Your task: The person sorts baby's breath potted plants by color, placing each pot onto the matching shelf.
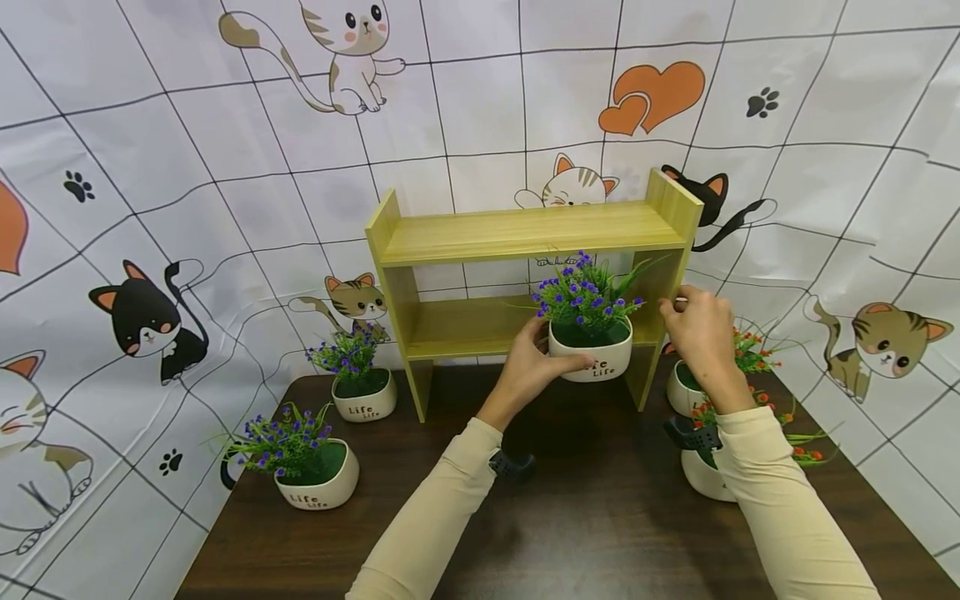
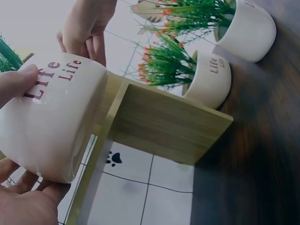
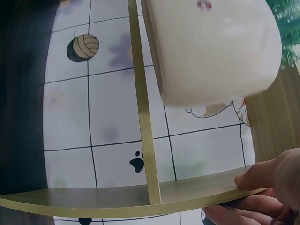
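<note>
In the head view my left hand (image 1: 527, 367) holds a white flowerpot (image 1: 603, 348) marked "Life", with purple flowers and green leaves. The thumb lies across its front and the fingers go round the side and underneath. This pot (image 2: 56, 117) is in the air in front of the right part of the lower board of a two-tier wooden shelf (image 1: 525, 233). My right hand (image 1: 703, 329) grips the shelf's right side panel. In the right wrist view its thumb (image 3: 258, 176) lies on the panel's inner face, with the other fingers outside.
Two purple-flowered pots, one nearer (image 1: 322, 483) and one farther (image 1: 365, 398), stand left of the shelf on the dark wooden table (image 1: 570, 517). To the right, two orange-flowered pots (image 2: 248, 33) are partly behind my right arm. A cat-print wall covering (image 1: 480, 108) rises behind.
</note>
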Available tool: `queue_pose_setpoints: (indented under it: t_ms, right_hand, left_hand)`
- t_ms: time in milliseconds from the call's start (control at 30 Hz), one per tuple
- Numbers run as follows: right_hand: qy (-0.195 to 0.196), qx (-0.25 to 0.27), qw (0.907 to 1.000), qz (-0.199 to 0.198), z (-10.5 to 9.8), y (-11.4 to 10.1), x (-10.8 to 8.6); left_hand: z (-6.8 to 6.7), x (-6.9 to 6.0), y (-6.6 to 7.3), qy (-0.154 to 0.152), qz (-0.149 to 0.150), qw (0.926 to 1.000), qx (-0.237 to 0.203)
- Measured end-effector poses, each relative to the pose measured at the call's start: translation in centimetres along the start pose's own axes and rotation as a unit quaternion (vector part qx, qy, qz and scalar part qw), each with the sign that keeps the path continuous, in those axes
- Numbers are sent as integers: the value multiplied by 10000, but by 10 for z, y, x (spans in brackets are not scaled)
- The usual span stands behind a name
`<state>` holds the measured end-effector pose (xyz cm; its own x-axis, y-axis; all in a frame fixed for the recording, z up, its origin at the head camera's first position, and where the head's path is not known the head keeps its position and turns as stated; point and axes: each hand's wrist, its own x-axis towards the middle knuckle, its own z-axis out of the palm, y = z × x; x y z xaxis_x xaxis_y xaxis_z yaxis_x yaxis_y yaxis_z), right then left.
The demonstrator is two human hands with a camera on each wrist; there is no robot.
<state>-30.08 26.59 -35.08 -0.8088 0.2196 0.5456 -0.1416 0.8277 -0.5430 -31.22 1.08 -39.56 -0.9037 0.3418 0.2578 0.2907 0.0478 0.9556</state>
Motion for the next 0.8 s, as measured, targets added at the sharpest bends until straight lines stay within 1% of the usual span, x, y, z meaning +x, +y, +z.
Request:
queue_pose_setpoints:
  t_ms: [167,300,400,500,733,800]
  right_hand:
    - [1,-22,10000,-33,-1,-1,0]
    - [-3,-15,10000,-48,0,-1,0]
    - [26,-36,10000,-74,0,-2,0]
    - [45,-62,9999,-102,0,-2,0]
    - [-14,-176,9998,-127,-1,-2,-1]
    - [-58,-168,9998,-133,-1,-2,0]
  left_hand:
    - [7,10,0,88,197,9998,56]
    - [12,19,-1,96,387,9992,41]
    - [14,25,-2,157,421,9989,111]
    - [16,30,-1,242,381,9989,157]
    - [24,39,-1,325,145,9994,37]
    - [27,41,-1,369,116,9992,111]
